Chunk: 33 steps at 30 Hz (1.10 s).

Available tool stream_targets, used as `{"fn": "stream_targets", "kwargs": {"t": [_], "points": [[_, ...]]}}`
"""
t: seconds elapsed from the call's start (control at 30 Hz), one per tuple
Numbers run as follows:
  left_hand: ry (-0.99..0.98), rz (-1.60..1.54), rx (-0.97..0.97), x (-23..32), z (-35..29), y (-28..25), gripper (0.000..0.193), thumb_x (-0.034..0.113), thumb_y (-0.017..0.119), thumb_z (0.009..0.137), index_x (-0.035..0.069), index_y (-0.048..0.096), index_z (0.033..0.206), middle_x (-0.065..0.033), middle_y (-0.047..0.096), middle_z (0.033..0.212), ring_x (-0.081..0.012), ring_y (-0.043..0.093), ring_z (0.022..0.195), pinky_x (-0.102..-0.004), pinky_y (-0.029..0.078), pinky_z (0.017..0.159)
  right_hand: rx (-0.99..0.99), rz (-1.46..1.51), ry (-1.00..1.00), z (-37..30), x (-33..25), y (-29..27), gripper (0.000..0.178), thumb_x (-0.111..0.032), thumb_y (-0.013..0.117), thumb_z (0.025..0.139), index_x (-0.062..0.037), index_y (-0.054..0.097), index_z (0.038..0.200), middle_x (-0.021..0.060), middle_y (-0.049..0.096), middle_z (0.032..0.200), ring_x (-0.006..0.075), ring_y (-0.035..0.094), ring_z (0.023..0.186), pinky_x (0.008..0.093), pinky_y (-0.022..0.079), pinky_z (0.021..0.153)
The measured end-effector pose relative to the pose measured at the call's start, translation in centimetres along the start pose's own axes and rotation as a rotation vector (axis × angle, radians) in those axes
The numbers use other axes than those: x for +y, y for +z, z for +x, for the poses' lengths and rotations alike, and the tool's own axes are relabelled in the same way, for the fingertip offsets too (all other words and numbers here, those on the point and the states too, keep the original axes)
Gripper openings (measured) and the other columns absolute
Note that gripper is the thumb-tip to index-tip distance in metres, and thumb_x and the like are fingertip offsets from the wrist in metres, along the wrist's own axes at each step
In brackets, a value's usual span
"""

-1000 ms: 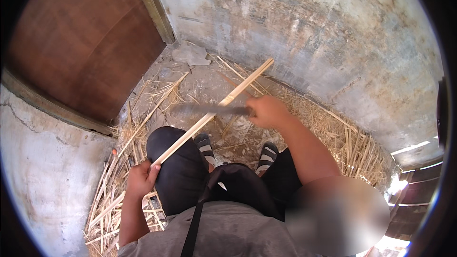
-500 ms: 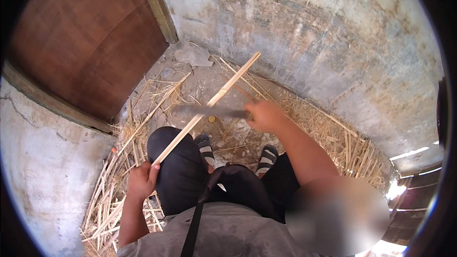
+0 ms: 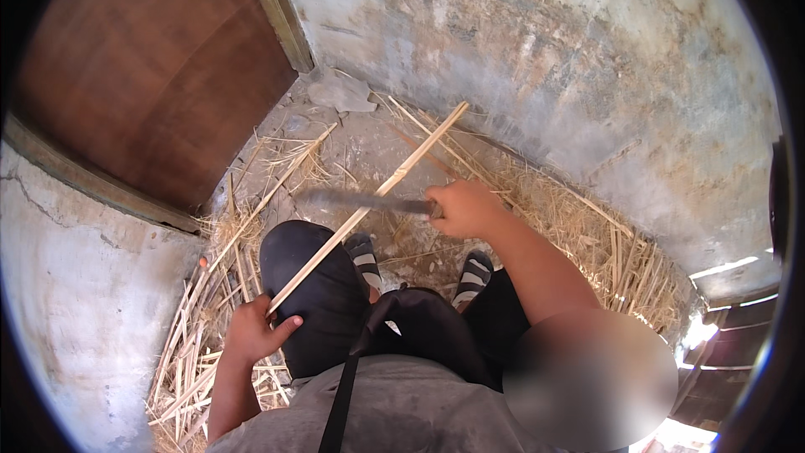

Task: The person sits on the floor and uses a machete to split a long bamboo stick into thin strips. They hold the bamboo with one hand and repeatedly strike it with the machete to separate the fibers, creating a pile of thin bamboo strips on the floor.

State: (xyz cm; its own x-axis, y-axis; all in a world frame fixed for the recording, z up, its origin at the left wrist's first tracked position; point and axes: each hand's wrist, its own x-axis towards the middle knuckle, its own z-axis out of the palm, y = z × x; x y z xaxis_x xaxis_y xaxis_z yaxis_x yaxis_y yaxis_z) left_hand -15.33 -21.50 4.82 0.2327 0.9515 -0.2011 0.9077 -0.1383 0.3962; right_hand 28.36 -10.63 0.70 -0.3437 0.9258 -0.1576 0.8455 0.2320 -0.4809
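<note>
A long pale bamboo strip [image 3: 402, 169] slants from my left hand across my left knee toward the wall. My left hand [image 3: 251, 329] keeps its lower end against the fingers, with the thumb lifted off to the side. In my right hand [image 3: 466, 208], closed round the handle, is a long dark-bladed knife [image 3: 344, 200]. Its blade points left and crosses the bamboo strip below the strip's middle; whether they touch I cannot tell. The blade's tip is slightly blurred.
Split strips and shavings [image 3: 189, 369] lie at my left, with more shavings [image 3: 587, 239] along the right wall [image 3: 545, 59]. A brown door panel [image 3: 159, 75] stands at the far left. My feet in striped socks [image 3: 474, 277] rest on the dirt floor [image 3: 352, 147].
My left thumb has come off the bamboo strip, which now looks narrower. The strip's far end has shifted slightly right and toward me. The knife stays across it, its blade less blurred.
</note>
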Motion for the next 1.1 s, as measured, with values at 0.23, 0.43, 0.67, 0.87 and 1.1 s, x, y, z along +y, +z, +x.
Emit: {"fn": "stream_targets", "kwargs": {"t": [0.23,0.43,0.67,0.87,1.1], "points": [[0.003,-0.015,0.021,-0.4,0.2,0.1,0.057,0.053,0.082,0.08,0.002,0.058,0.08,-0.0156,0.064,0.066,-0.0377,0.067,0.064,-0.044,0.051,0.06,0.074,0.295,0.249,1.4,5.9,1.3,0.048,-0.035,0.076,0.084,-0.0045,0.071,0.121,0.0207,0.073,0.112,0.0395,0.069,0.105,0.0465,0.055,0.09],[0.029,0.064,0.047,-1.1,0.1,0.6,0.057,0.054,0.082,0.08,0.002,0.058,0.08,-0.0165,0.063,0.064,-0.0389,0.067,0.061,-0.0454,0.051,0.058,-0.042,-0.009,0.029,0.8,0.9,-0.3,0.052,-0.036,0.078,0.084,0.0004,0.07,0.12,0.0206,0.073,0.104,0.0331,0.07,0.097,0.0429,0.054,0.085],[0.037,0.131,0.091,-1.4,0.3,0.6,0.059,0.057,0.079,0.083,0.003,0.055,0.076,-0.0179,0.06,0.06,-0.0422,0.065,0.059,-0.0487,0.049,0.056,0.133,0.343,0.462,1.1,8.2,0.2,0.054,-0.037,0.076,0.084,-0.003,0.069,0.125,0.022,0.072,0.115,0.0371,0.07,0.103,0.0472,0.055,0.088],[0.04,0.141,0.084,-1.4,1.1,0.5,0.056,0.056,0.07,0.092,0.004,0.056,0.077,-0.0197,0.061,0.061,-0.0449,0.064,0.061,-0.0503,0.049,0.056,-0.117,0.051,0.171,-0.5,1.0,-0.7,0.053,-0.037,0.077,0.084,-0.0028,0.07,0.123,0.0212,0.072,0.112,0.0355,0.069,0.105,0.047,0.054,0.089],[0.025,0.033,0.118,-2.4,0.9,1.5,0.052,0.051,0.07,0.094,0.003,0.058,0.077,-0.0201,0.06,0.06,-0.0448,0.064,0.061,-0.0504,0.048,0.056,0.189,0.346,0.373,-1.0,6.0,-2.0,0.047,-0.033,0.078,0.084,-0.0028,0.07,0.119,0.0191,0.074,0.105,0.0341,0.071,0.099,0.0467,0.055,0.087]]}}
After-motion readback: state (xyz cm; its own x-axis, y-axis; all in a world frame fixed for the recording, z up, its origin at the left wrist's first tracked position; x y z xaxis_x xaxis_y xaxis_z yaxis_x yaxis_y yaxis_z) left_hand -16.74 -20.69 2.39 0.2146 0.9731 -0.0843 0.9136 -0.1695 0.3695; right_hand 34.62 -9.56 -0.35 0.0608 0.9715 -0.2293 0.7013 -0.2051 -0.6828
